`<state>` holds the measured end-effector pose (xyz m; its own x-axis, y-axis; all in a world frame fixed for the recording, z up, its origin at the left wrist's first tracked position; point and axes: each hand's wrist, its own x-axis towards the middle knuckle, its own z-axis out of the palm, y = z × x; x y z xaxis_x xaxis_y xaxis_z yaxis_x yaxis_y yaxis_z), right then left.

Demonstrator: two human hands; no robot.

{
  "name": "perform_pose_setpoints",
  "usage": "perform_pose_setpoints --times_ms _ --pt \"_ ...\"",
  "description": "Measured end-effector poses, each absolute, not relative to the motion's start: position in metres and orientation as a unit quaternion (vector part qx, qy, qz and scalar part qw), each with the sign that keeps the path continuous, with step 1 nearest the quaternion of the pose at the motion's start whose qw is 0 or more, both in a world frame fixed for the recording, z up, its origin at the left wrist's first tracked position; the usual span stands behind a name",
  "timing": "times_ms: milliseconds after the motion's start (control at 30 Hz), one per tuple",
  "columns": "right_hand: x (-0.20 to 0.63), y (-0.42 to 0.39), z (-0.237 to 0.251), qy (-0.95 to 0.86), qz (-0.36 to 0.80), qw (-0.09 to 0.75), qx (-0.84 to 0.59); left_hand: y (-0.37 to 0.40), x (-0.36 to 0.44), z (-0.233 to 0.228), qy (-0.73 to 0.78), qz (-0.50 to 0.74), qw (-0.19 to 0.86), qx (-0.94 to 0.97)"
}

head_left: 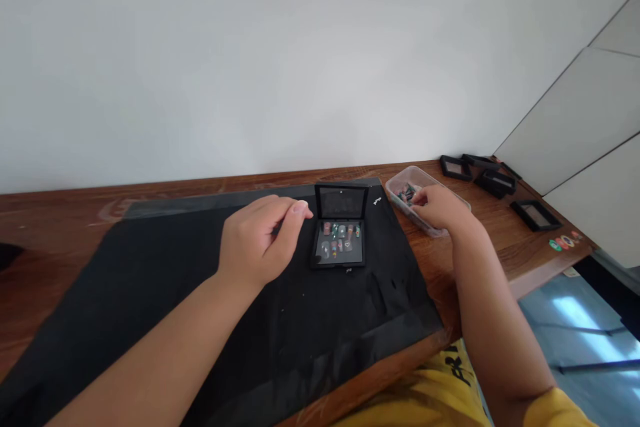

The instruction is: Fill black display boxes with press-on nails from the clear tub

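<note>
A small black case (339, 260) stands with its windowed lid raised on the black mat. Inside lie two rows of decorated press-on nails (341, 231), several of them, in pink, green and clear tones. Just left of the case, my left hand (260, 237) hovers with fingers curled and thumb pressed to the index finger. Whatever it may hold is too small to make out. My right hand (437, 207) reaches into a clear plastic tub (400, 177), fingertips drawn together by a pile of small colourful pieces (407, 192). What is between those fingertips is hidden.
Several black cases, among them one with a clear window (536, 215), lie on the wooden table (515, 257) at the right. Round stickers (565, 242) mark its right end. White scraps (377, 201) lie on the black mat (165, 267). A white wall rises behind.
</note>
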<state>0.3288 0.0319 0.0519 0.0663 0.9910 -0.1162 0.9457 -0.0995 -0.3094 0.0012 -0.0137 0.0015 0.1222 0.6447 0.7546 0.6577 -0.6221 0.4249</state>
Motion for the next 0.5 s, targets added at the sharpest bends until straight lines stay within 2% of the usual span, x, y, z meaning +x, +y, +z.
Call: perform_pose_setpoints --times_ms 300,400,500 --pt "0.3288 0.0315 0.0583 -0.621 0.125 0.13 -0.763 -0.0135 0.0015 0.0016 -0.431 -0.499 0.016 -0.752" --pt "0.3299 0.0296 0.0595 -0.616 0.135 0.214 -0.746 -0.0128 0.0014 0.0021 -0.425 -0.499 0.024 -0.755" --pt "0.3254 0.0251 0.0605 -0.652 0.218 0.323 -0.65 -0.0141 0.0027 0.0045 -0.405 -0.488 0.042 -0.772"
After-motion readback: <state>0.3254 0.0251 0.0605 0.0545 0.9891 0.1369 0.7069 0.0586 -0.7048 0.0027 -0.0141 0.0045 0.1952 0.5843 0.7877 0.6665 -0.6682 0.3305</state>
